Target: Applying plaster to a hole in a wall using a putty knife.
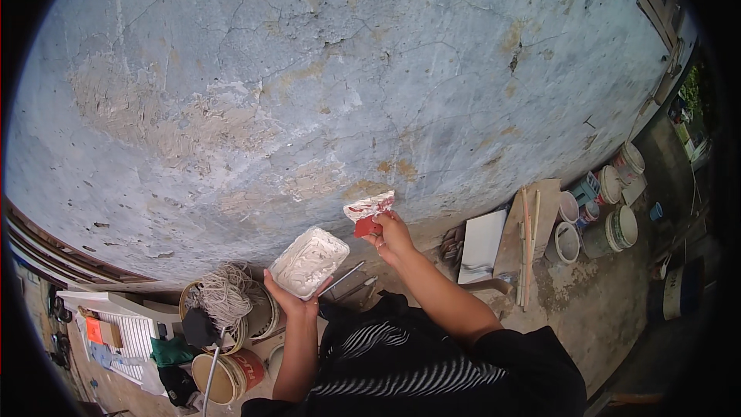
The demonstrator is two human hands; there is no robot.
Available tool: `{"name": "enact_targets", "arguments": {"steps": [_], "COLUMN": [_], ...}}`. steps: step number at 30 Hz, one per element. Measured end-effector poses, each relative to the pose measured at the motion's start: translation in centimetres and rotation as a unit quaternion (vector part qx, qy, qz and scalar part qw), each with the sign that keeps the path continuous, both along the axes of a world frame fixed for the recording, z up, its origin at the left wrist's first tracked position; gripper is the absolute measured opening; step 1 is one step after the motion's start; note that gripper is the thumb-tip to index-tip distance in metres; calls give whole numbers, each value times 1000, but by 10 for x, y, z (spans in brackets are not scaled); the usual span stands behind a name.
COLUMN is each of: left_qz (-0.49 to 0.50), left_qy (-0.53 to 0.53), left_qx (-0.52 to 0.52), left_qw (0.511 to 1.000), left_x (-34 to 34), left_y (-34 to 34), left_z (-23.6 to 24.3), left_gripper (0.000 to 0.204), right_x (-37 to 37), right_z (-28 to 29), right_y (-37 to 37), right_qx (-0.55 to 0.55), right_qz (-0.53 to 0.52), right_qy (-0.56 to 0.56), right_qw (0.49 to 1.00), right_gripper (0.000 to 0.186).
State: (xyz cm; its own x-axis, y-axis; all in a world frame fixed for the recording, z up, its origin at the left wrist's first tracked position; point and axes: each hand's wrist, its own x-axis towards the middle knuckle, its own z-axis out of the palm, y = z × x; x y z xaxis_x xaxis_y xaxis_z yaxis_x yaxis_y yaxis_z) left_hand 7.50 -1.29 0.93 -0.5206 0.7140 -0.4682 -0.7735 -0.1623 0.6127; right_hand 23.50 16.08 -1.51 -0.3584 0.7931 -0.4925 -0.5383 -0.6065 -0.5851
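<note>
My left hand (297, 293) is closed around a rectangular tub (309, 260) smeared inside with whitish paste, held tilted at waist height. In my right hand (390, 235) is a red flat scraper (369, 216), its broad edge coated in white paste, gripped to the right of the tub and a little higher. Both are in front of a cracked pale blue wall (347, 93) with rough beige patches (162, 108).
Buckets with stringy material (221, 297), a red-and-cream bucket (220, 378) and white louvred panels (123, 340) stand lower left. At right are a white board (481, 243), wooden planks (526, 247) and several buckets (621, 228) on the concrete floor (587, 301) along the wall's foot.
</note>
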Motion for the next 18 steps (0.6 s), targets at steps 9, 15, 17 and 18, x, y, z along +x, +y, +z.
{"name": "enact_targets", "arguments": {"steps": [9,15,17,18], "left_qz": [-25,-46,-44,-46], "left_qy": [9,-3,-4,-5], "left_qx": [11,6,-1,-1], "left_qw": [1000,999,999,999], "left_x": [5,4,4,4], "left_y": [11,6,5,6], "left_z": [-20,-26,-26,-26], "left_gripper": [90,90,89,89], "right_x": [8,56,69,73], "right_z": [30,34,21,14], "right_y": [14,-1,-10,-12], "right_qx": [106,116,110,104], "right_qz": [51,68,51,36], "right_qy": [-41,31,15,0], "right_qw": [992,990,992,994], "right_gripper": [33,30,30,29]}}
